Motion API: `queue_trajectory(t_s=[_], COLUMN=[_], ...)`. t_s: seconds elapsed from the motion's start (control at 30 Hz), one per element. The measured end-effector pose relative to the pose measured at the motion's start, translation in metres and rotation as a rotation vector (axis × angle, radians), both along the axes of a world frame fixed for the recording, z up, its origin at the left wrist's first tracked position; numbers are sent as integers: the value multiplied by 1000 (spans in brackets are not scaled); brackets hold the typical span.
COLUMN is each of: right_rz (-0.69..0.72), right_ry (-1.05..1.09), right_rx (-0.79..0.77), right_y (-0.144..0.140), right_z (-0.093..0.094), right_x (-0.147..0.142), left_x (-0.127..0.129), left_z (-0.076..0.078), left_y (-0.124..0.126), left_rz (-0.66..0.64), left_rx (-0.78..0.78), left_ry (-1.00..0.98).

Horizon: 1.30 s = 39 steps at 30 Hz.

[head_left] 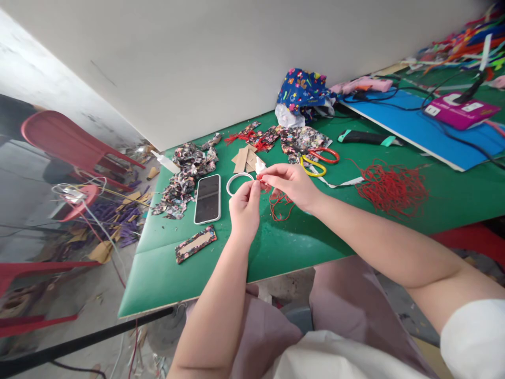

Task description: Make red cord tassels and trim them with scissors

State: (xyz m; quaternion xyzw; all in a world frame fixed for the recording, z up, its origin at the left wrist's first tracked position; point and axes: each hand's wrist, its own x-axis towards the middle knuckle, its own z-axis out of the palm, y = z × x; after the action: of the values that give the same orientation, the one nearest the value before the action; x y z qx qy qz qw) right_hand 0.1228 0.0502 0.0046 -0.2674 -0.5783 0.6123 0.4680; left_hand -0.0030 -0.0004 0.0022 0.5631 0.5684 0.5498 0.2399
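Observation:
My left hand (245, 205) is closed, thumb against forefinger, pinching red cord (281, 206) that loops down to the table. My right hand (290, 184) meets it from the right, fingertips pinched on the same cord. Just behind the fingers shows a white nozzle tip (259, 165). A white ring (232, 185) lies beside my left hand, partly covered by it. Beyond are brown card strips (245, 159) and scissors (325, 155) with red and yellow handles. A tangled heap of red cord (390, 187) lies to the right.
On the green table (158, 268) lie a phone (207, 199), a floral-covered card strip (196, 244), crumpled floral fabric (193, 168) and a white-tipped bottle (165, 161). Farther back are a utility knife (366, 138), blue patterned fabric (302, 92), a blue board (418, 129) and a purple box (460, 110) with cables.

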Motion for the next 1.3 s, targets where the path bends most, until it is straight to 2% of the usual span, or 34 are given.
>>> queue_trajectory(t_s=[0.3, 1.3], right_rz=[3, 13], right_ry=[-1, 40], right_rx=[-7, 12], right_y=[0, 1], right_z=[0, -2], right_x=[0, -3], left_x=[0, 2], left_z=[0, 1], left_y=[-1, -1], left_rz=[8, -9], left_rx=[-16, -16], left_ry=[45, 19])
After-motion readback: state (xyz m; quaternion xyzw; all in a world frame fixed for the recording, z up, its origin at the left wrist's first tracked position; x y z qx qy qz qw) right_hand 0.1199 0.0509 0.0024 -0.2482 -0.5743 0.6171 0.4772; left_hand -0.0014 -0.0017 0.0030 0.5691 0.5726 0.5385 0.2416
